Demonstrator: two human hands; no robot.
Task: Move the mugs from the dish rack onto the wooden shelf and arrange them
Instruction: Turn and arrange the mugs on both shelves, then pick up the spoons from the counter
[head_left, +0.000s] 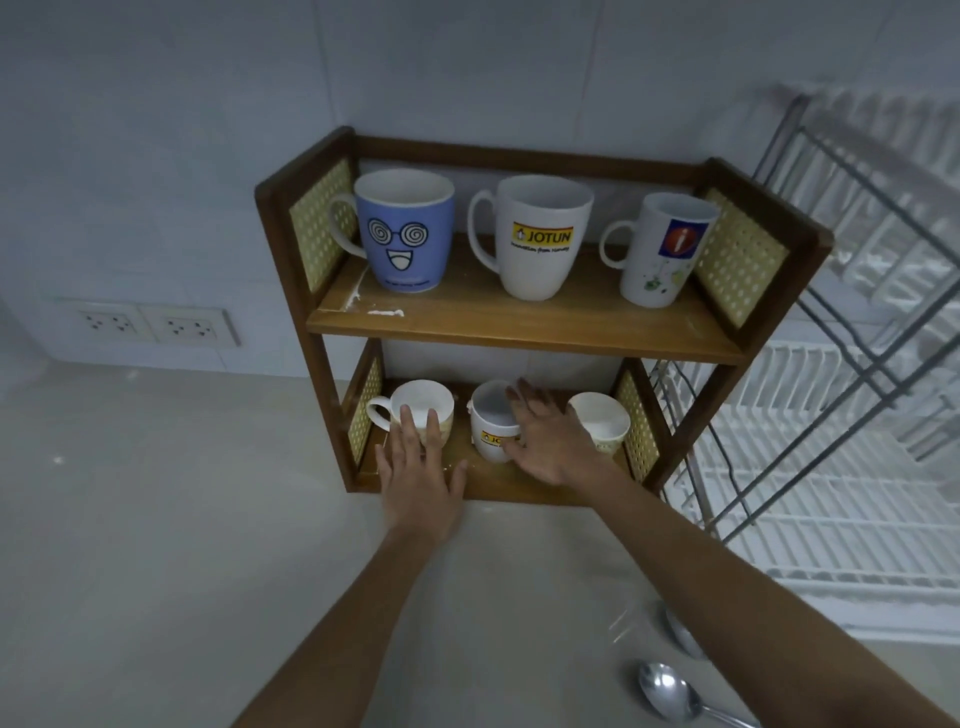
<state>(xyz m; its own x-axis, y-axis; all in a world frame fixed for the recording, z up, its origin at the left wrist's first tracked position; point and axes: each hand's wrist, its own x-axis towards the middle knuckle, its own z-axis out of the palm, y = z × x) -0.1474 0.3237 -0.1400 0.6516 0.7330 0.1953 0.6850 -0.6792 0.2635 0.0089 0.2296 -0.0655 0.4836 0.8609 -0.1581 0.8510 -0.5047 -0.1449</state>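
Observation:
A two-tier wooden shelf (519, 327) stands on the counter against the wall. Its top tier carries a blue cartoon-face mug (405, 234), a white JOTUN mug (537, 239) and a white mug with a blue-red logo (662, 254). The lower tier has a white mug at the left (415, 402), a small JOTUN mug in the middle (491, 415) and a cream mug at the right (602, 421). My left hand (421, 473) lies flat, fingertips touching the left mug. My right hand (545, 436) rests on the middle mug, fingers spread over its rim and side.
A white wire dish rack (831, 415) with a metal frame stands right of the shelf, no mugs visible in it. Two spoons (670, 691) lie on the pale counter at the bottom right. Wall sockets (156, 325) sit low at the left.

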